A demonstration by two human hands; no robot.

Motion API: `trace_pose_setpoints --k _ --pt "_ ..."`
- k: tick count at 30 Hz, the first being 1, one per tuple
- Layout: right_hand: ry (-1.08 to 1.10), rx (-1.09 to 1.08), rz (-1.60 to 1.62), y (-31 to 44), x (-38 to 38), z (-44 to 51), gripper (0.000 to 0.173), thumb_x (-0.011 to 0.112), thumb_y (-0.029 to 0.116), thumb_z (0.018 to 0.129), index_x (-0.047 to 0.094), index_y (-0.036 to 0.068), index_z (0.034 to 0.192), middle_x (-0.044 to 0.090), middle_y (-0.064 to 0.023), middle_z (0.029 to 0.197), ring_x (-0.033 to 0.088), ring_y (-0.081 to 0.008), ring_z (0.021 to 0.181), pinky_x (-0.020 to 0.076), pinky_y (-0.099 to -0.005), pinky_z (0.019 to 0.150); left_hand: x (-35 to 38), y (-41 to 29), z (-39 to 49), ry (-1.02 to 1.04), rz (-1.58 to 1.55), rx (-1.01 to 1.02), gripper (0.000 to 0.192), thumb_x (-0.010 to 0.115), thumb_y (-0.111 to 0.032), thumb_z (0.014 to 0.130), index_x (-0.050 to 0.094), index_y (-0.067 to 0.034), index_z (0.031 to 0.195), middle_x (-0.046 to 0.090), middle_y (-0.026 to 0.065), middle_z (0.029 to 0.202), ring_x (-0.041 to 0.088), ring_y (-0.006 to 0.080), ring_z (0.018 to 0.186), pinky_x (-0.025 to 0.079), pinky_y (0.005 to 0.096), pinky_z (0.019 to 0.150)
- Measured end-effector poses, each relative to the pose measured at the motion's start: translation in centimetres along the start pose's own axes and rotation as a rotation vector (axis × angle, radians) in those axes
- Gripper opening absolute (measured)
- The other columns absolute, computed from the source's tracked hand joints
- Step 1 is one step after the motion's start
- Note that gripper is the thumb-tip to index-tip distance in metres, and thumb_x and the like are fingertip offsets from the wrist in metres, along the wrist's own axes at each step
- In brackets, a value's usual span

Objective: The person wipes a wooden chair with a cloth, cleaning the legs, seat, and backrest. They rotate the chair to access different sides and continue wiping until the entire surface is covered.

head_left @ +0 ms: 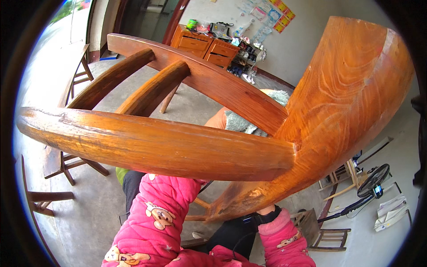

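Note:
A varnished wooden bench (347,90) is tipped over right in front of me, its thick seat plank rising on the right. Two splayed legs reach left, a near leg (160,143) and a far leg (213,83), joined by two rungs (153,88). My left arm passes behind the near leg. Beyond it, my left hand (216,118) shows in part between the legs, holding a grey-green fluffy cloth (245,121) by the far leg. My right hand (267,210) grips the lower edge of the seat, its fingers mostly hidden beneath the wood.
Wooden benches (53,162) stand to the left. Against the back wall are a drawer cabinet (195,43) with clutter on top and a shoe rack (247,53). At right lie a small wooden chair (330,239) and a black fan-like wheel (373,180) on a pole.

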State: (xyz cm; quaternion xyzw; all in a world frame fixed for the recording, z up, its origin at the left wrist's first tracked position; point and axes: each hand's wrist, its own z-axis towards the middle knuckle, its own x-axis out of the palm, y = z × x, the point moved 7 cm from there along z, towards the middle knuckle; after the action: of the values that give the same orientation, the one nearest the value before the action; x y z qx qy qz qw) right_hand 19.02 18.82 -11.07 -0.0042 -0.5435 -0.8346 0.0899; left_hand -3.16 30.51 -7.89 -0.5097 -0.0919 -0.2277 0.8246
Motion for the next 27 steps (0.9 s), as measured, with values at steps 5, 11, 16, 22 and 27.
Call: trace_pose_setpoints --k 5,11,16,22,27 --pt "0.008 -0.025 0.01 -0.2 1.0 0.8 0.061 0.041 0.043 0.103 0.04 -0.004 0.143 0.052 -0.0137 0.137 0.053 -0.0195 0.118 0.0437 -0.0332 0.098 0.0 0.2 -2.7 0.023 -0.259 -0.046 0.045 0.05 -0.027 0.102 0.043 -0.006 0.142 0.054 0.0117 0.138 0.054 0.0253 0.122 0.046 0.0403 0.103" --pt "0.007 -0.104 -0.007 -0.2 2.2 2.2 0.062 0.041 0.042 0.103 0.039 -0.004 0.145 0.051 -0.014 0.138 0.053 -0.0197 0.12 0.0431 -0.0333 0.099 1.1 -0.2 -6.1 0.14 -0.88 -0.113 0.047 0.047 -0.03 0.104 0.04 -0.007 0.145 0.052 0.0111 0.141 0.054 0.0252 0.125 0.047 0.0408 0.104" --pt "0.056 -0.177 -0.053 1.2 3.2 2.4 0.063 0.04 0.04 0.104 0.035 -0.004 0.148 0.048 -0.0149 0.143 0.05 -0.0203 0.125 0.0399 -0.0333 0.104 1.5 0.1 -7.6 -0.103 -0.47 -0.051 0.046 0.045 -0.026 0.105 0.039 -0.007 0.147 0.053 0.0074 0.142 0.054 0.0207 0.124 0.047 0.0363 0.103" --pt "0.064 -0.308 -0.175 3.6 3.9 2.0 0.062 0.038 0.037 0.104 0.032 -0.004 0.151 0.04 -0.0173 0.153 0.041 -0.0242 0.137 0.0315 -0.034 0.112 3.4 -5.3 -10.2 0.005 0.788 0.318 0.042 0.042 -0.016 0.105 0.04 -0.007 0.146 0.055 0.0053 0.139 0.053 0.0177 0.125 0.045 0.0335 0.104" --pt "0.095 -0.306 -0.155 4.4 4.3 1.4 0.062 0.04 0.036 0.104 0.033 -0.004 0.15 0.04 -0.0191 0.152 0.038 -0.0261 0.14 0.0294 -0.0347 0.114 5.8 -8.0 -10.7 -0.046 0.283 0.095 0.035 0.05 -0.023 0.104 0.049 -0.005 0.134 0.061 0.0063 0.119 0.061 0.0183 0.104 0.053 0.0326 0.086"
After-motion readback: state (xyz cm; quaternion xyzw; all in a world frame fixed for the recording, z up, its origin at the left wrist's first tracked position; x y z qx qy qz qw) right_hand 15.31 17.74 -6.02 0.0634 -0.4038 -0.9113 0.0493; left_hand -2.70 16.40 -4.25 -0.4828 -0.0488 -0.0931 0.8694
